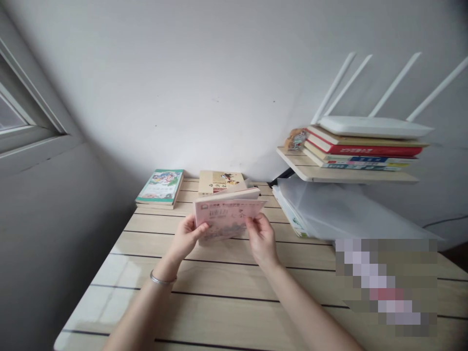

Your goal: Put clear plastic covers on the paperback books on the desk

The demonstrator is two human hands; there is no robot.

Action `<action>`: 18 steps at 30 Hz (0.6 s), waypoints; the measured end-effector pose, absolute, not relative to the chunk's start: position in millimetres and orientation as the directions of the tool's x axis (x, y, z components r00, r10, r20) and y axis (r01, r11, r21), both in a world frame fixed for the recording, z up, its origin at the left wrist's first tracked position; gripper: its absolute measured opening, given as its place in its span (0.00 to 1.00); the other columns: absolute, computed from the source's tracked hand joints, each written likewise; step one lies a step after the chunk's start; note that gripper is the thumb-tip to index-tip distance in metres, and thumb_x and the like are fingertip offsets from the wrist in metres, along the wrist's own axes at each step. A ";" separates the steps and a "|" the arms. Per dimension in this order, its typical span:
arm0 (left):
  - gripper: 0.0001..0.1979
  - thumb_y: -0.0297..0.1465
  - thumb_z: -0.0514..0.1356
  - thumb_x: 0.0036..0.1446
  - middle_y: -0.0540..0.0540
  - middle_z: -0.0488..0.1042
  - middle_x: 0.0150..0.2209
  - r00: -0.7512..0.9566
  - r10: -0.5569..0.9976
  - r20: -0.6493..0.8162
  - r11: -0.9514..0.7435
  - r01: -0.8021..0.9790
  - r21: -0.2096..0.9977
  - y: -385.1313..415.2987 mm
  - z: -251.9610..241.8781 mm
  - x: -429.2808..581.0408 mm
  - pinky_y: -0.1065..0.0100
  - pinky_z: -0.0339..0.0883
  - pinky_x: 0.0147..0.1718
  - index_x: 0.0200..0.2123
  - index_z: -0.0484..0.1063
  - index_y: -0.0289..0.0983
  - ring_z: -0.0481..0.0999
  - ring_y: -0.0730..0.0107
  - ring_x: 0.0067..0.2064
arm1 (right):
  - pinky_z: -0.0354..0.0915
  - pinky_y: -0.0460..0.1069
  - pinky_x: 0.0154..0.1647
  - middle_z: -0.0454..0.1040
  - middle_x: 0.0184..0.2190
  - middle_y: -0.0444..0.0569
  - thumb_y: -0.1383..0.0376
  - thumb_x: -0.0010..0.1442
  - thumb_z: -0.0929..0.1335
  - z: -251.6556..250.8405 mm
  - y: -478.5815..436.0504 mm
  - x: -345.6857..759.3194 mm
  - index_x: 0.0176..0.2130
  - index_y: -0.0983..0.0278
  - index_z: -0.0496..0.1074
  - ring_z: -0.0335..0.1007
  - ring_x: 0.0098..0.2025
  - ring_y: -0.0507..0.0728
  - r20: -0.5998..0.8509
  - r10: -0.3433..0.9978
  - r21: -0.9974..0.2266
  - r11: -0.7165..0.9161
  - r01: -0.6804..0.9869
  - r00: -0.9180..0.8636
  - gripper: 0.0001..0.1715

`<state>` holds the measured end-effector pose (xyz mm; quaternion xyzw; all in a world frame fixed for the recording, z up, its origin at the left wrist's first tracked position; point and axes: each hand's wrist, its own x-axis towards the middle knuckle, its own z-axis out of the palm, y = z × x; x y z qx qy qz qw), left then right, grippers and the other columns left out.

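Note:
A pink book is held upright and slightly tilted above the table, its front cover towards me and its page edges showing on top. My left hand is closed on its left side, thumb on the front cover. My right hand pinches the cover near the right edge, and the cover stands a little apart from the pages there. Clear, film-like material sticks up behind the book's top right corner. Just behind lies a beige book, partly hidden by the pink one.
A green-edged book lies at the back left. Translucent plastic sheets rest over papers at right, under a small raised shelf. It bears stacked books and a white router. A pixelated patch covers the table's right side.

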<state>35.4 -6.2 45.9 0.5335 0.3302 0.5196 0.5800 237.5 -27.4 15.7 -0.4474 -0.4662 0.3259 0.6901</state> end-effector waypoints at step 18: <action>0.21 0.44 0.69 0.43 0.43 0.80 0.34 0.204 0.972 0.115 -0.060 -0.256 0.965 -14.0 52.6 34.9 0.62 0.73 0.37 0.36 0.76 0.34 0.78 0.60 0.36 | 0.64 0.56 0.46 0.67 0.44 0.53 0.57 0.55 0.70 39.0 -44.7 227.2 0.46 0.58 0.62 0.65 0.46 0.60 0.572 0.713 -0.820 0.485 0.304 0.404 0.20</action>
